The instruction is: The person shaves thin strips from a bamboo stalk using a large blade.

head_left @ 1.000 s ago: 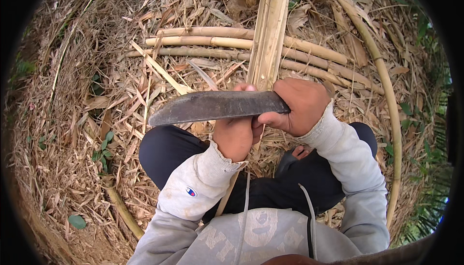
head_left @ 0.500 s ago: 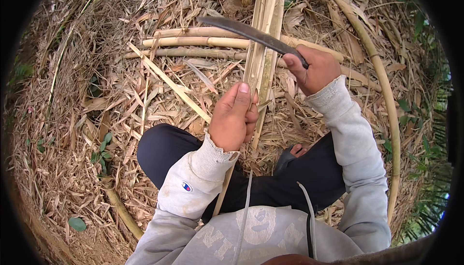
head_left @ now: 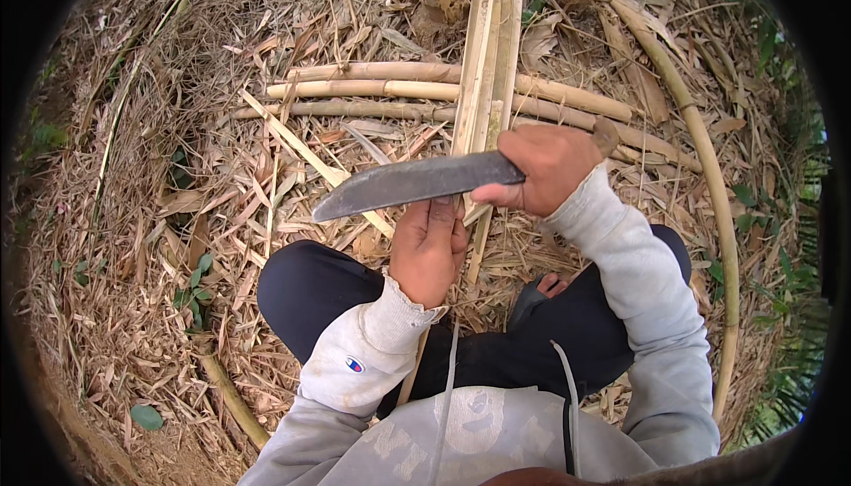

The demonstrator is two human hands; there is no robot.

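Far left, the ground [head_left: 133,246] is covered w/ dry leaves and straw. A thin cane [head_left: 232,402] is seen lying lower left, nr the knee.

Mid-left, three bamboo poles [head_left: 355,90] are laid crosswise on the litter, one behind the other, running under the upright strips.

The knife [head_left: 412,182] is held level across the frame, its blade tip pointing left, well apart from the ground below. The blade passes just above the left hand [head_left: 428,251]. That hand is closed round the lower part of the split bamboo strips [head_left: 486,51], thumb up along them; the strips run from the lap up to the top edge, slightly tilted.

Right of centre, the right hand [head_left: 547,167] is wrapped tight on the knife handle, w/ the butt showing past the knuckles. Whether the edge is touching the strips can't be told.

Far right, a long curved cane [head_left: 709,167] is seen arcing from top to bottom.
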